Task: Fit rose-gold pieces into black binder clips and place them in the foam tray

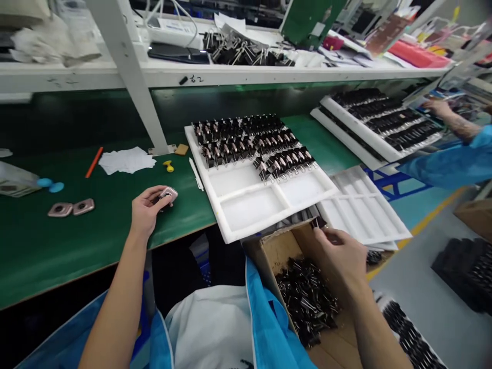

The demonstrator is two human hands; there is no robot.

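Note:
My left hand (144,210) is closed on a small pinkish metal part (169,192) with rounded corners, above the green bench mat; the fingers partly hide it. Two similar pink parts (60,209), each with a dark round centre, lie side by side to its left. Over the cardboard box (274,256), my right hand (346,251) pinches a black binder clip (318,222). Many more black binder clips (307,302) are heaped in that box. Between my hands stands a white divided tray (253,205), its far compartments lined with rows of clips, several gripping pink parts.
On the mat lie a red stick (94,162), crumpled white paper (126,160), a yellow knob (168,166) and a white pen (196,174). Filled trays (357,136) stand at the right, near a co-worker's blue sleeve (446,159). A shelf (230,77) runs above; a post (130,77) supports it.

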